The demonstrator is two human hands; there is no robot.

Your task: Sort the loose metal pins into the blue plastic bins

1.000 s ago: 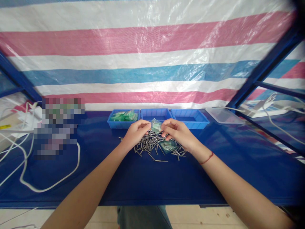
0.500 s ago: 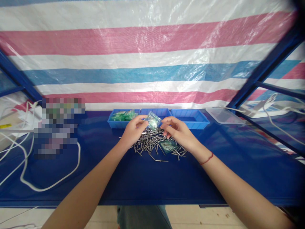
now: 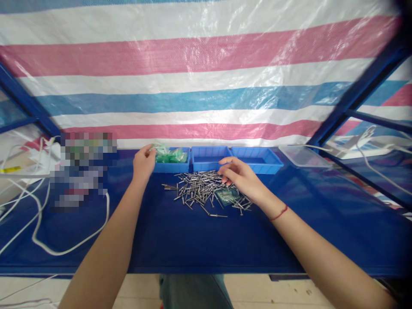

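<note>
My left hand [image 3: 144, 164] is at the left end of the left blue bin [image 3: 170, 169], its fingers closed on a small clear plastic bag [image 3: 160, 149] above the bin's contents. Green-tinted plastic packets [image 3: 176, 156] fill that bin. Over the right side of a heap of metal rivet-like pins [image 3: 201, 189], my right hand [image 3: 240, 175] hovers with curved fingers apart and nothing visible in them. A greenish plastic packet [image 3: 228, 196] lies among the pins below that hand.
Two more blue bins, the middle one [image 3: 210, 165] and the right one [image 3: 257, 168], stand behind the heap. A clear plastic lid [image 3: 304, 156] lies to their right. White cables [image 3: 48, 249] loop over the table's left side. Striped sheeting [image 3: 206, 101] hangs behind.
My left hand has moved left from above the heap to the left bin, taking the clear bag with it. The right hand has let go of the bag and stayed nearly in place.
</note>
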